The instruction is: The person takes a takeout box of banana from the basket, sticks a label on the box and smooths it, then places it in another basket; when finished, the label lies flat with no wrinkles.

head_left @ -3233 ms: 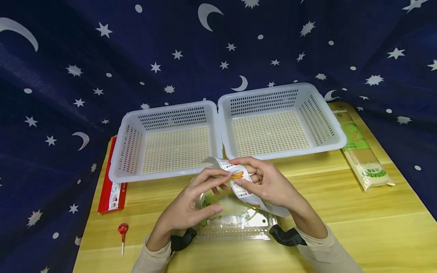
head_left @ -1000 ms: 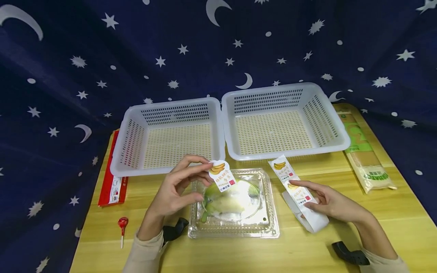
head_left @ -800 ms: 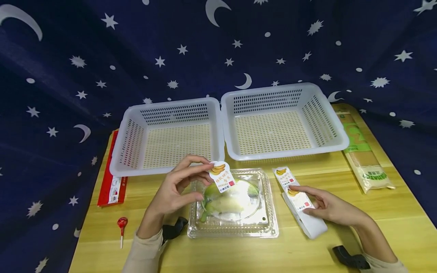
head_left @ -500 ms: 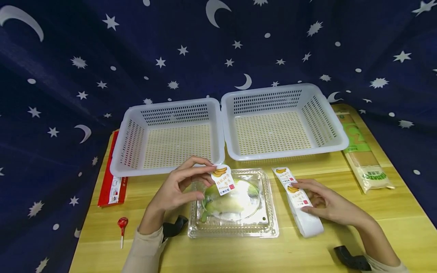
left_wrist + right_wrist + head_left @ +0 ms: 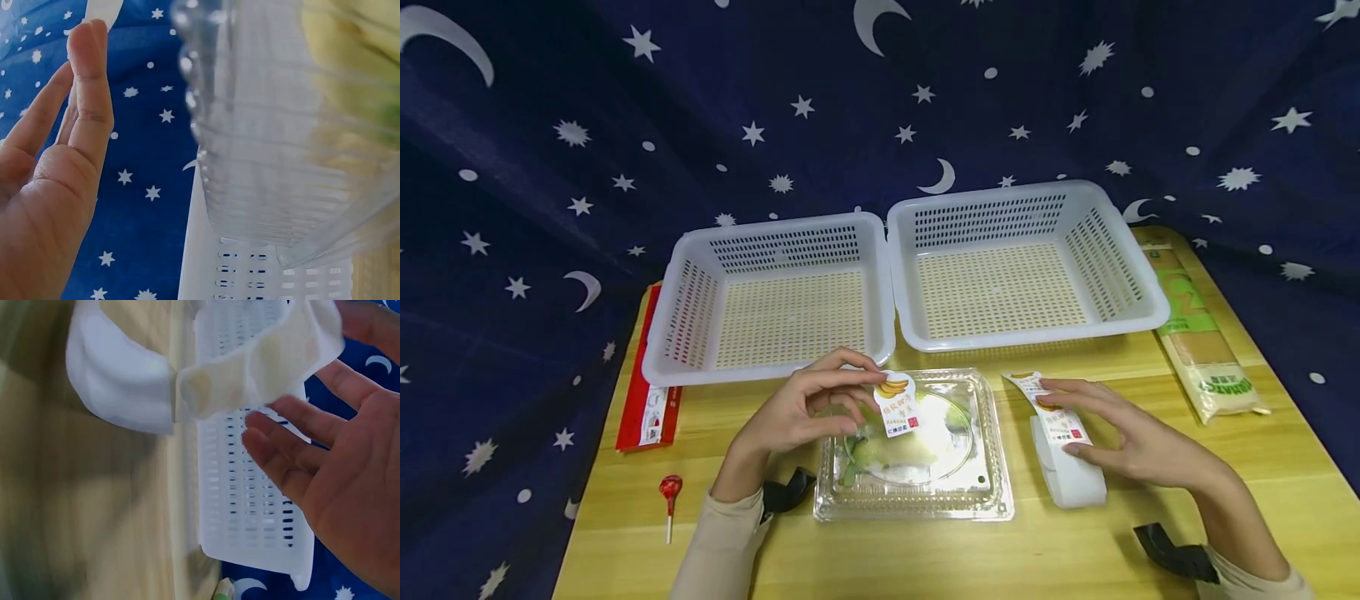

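My left hand (image 5: 805, 404) holds a single banana sticker (image 5: 897, 408) at its index fingertip, the thumb standing apart from it in the head view. Below lies a closed clear plastic box (image 5: 917, 504) with yellow-green fruit inside, blurred by glare. In the left wrist view, the sticker's pale edge (image 5: 105, 11) shows at the fingertips and the box wall (image 5: 262, 156) fills the right. To the box's right, my right hand (image 5: 1138, 437) holds a roll of banana stickers (image 5: 1071, 475) between thumb and fingers. Its printed strip (image 5: 250, 369) crosses the right wrist view.
Two white perforated baskets (image 5: 775, 371) (image 5: 1022, 340) stand side by side behind the box. A red packet (image 5: 651, 412) lies partly under the left one, with a red lollipop (image 5: 670, 492) in front. A green-and-clear food packet (image 5: 1206, 358) lies at the right edge.
The sticker has come off the strip and the hands have parted, uncovering the box. Lately the left hand has shifted slightly right and down; the strip tilts more in the right hand.
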Motion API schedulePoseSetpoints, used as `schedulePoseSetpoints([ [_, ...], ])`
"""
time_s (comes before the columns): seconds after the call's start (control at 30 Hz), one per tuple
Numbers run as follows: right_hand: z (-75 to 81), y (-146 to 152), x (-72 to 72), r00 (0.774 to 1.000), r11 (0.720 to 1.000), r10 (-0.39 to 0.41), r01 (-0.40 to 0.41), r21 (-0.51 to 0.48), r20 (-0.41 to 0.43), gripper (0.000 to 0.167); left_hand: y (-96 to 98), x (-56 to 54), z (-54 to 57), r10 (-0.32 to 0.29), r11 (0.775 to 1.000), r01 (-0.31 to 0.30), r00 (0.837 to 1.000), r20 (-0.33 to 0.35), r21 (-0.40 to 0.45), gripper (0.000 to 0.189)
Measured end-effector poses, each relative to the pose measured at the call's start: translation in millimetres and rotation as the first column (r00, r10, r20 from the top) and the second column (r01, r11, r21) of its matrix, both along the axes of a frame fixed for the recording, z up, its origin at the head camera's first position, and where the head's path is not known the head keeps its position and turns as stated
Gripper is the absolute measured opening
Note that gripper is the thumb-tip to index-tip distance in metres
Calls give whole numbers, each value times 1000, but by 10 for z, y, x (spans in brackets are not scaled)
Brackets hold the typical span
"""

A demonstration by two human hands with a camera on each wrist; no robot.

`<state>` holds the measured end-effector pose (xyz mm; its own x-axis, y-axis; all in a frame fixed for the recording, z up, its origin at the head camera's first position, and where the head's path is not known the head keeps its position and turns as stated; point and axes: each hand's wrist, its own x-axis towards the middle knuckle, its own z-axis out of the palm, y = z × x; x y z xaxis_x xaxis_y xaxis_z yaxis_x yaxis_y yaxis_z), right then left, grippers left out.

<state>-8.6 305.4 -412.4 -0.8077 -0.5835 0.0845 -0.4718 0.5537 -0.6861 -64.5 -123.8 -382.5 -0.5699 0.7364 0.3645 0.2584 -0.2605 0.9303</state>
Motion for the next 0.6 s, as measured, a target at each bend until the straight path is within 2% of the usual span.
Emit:
schedulePoseSetpoints([
  [0.13,-37,-20,7,999,999,48,-48,-8,-9,55,4,4,-12,-13,999,14,1000,29,-36,52],
  [0.3,-53,-55,6,998,999,47,-47,2,-30,55,7,-1,-40,-32,998,34,998,58,-45,51],
  [0.43,0,-124,-38,999,999,44,-44,-11,-3,56,13,-11,-68,-63,998,65,994,89,-25,52],
  [0.6,111,-325,-159,997,996,81,-80,-45,13,62,21,-28,-95,-129,992,127,981,142,24,51],
])
